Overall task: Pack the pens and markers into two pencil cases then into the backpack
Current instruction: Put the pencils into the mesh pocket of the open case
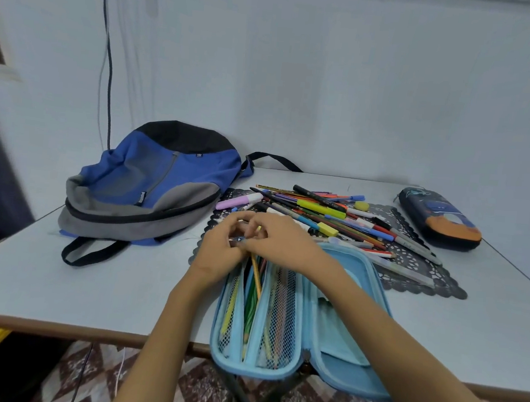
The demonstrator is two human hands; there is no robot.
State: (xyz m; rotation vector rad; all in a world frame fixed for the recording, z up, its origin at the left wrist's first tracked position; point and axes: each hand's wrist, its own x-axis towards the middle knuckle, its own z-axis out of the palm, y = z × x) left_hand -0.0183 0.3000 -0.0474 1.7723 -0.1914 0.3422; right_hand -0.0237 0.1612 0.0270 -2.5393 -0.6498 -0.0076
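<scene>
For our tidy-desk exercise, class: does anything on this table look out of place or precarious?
Yes. The open blue pencil case juts past the table's near edge, so it could tip off. The left hand and right hand grip pencils at its far end. The pens lie in a jumbled heap on the mat.

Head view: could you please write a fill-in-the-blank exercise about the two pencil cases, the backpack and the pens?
1. The light blue pencil case lies unzipped and ____.
2. The backpack lies to the ____ of the loose pens.
3. The dark pencil case is zipped ____.
4. The right hand pinches a ____ pencil.
Missing words: open; left; shut; yellow.
</scene>
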